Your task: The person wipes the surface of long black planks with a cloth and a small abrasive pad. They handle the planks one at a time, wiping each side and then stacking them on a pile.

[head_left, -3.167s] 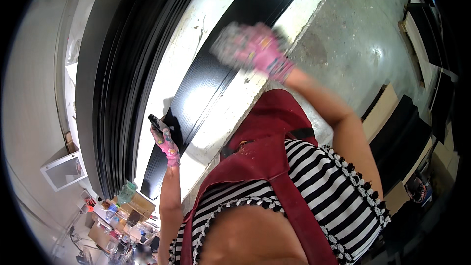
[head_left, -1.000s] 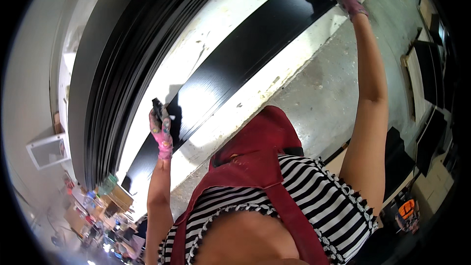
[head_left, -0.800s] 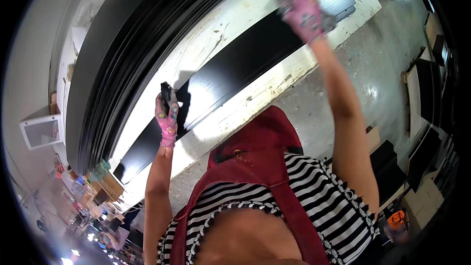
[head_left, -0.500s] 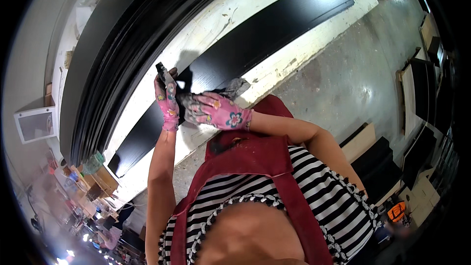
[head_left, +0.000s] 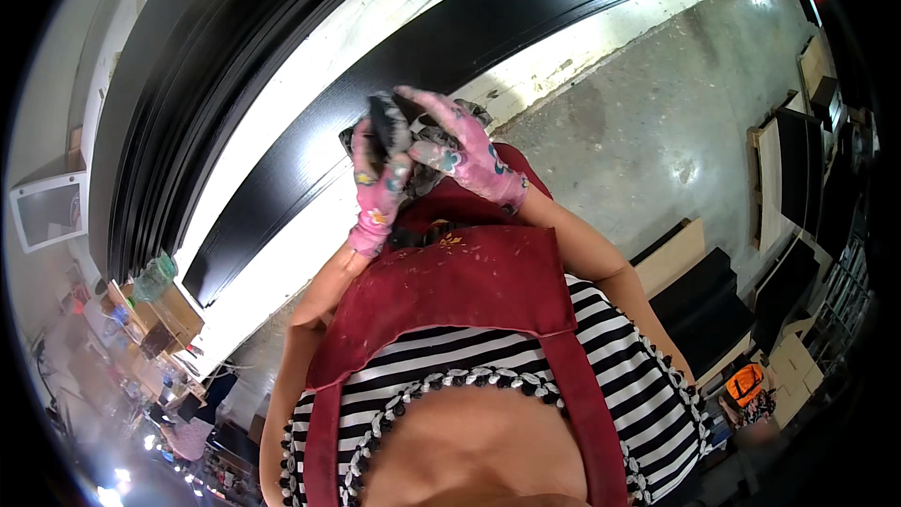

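My left hand point(head_left: 377, 192), in a pink flowered glove with dark-stained fingers, is closed around a small dark pad with grey smears point(head_left: 387, 127). Close beside it is my right hand point(head_left: 469, 152) in a matching glove, its fingers stretched and apart from the thumb, which points at the left hand. A crumpled grey rag point(head_left: 477, 113) shows partly behind the right hand, the rest hidden by the gloves. Both hands are over the near edge of a long glossy black panel point(head_left: 310, 145), which has another panel edge showing under it.
The panel lies on a white, paint-marked table point(head_left: 282, 117). Behind it stands a row of black panels point(head_left: 178, 84). A white-framed box point(head_left: 49, 211) is at far left. More boards point(head_left: 704, 300) lean at right on the concrete floor point(head_left: 619, 141), near an orange bag point(head_left: 746, 385).
Both hands have come together and nearer my body. The right hand has lifted off the rag and spread its fingers. The left still holds the dark pad, and my view has shifted slightly.
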Demonstrator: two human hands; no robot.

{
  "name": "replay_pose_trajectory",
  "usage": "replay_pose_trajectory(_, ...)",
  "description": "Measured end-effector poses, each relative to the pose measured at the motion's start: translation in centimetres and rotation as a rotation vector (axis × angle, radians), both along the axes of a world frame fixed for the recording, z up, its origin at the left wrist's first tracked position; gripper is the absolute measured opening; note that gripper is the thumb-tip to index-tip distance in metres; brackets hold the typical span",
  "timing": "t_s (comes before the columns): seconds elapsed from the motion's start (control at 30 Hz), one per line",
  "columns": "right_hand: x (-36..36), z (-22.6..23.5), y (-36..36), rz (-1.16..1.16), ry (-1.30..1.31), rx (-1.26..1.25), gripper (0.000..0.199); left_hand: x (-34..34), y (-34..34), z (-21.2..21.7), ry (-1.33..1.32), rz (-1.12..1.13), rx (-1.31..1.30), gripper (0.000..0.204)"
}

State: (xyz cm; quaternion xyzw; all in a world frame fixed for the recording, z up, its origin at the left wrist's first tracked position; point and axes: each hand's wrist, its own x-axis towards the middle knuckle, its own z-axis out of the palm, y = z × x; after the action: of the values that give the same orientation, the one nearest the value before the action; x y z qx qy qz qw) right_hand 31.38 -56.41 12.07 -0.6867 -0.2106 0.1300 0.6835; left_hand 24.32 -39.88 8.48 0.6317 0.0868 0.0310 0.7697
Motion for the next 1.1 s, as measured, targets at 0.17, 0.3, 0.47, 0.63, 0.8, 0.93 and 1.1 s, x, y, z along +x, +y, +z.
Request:
replay_pose_trajectory(0.17, -1.4, -0.9, -1.2, 0.050, 0.528, 0.328, 0.094, 0.1, -1.5, 0.3, 0.085, -0.155, 0.096, 0.070)
replay_pose_trajectory(0.3, -1.3, -2.5, -2.2, 0.027, 0.371, 0.024, 0.096, -0.5, 0.0, -2.2, 0.011, -0.282, 0.371, 0.073)
replay_pose_trajectory(0.47, 0.1, -3.3, -6.5, -0.380, 0.073, 0.042, 0.063, 0.6, 1.1, 0.9, -0.289, -0.352, 0.846, 0.070)
replay_pose_trajectory(0.63, 4.4, -3.2, -10.9, -0.572, -0.392, -0.929, 0.064, -2.4, 2.9, -1.7, -0.173, -0.464, 1.071, 0.063)
replay_pose_trajectory(0.8, 7.3, -3.5, -9.9, -0.512, -0.467, -1.064, 0.064, -2.0, 3.2, -2.0, -0.258, -0.458, 1.135, 0.056)
replay_pose_trajectory(0.93, 7.0, -3.5, -8.4, -0.421, -0.536, -1.115, 0.062, -1.9, 3.2, -2.0, -0.281, -0.444, 1.124, 0.055)
replay_pose_trajectory(1.1, 6.9, -3.8, -7.5, -0.397, -0.505, -1.044, 0.064, -2.0, 3.6, -2.7, -0.295, -0.436, 1.099, 0.056)
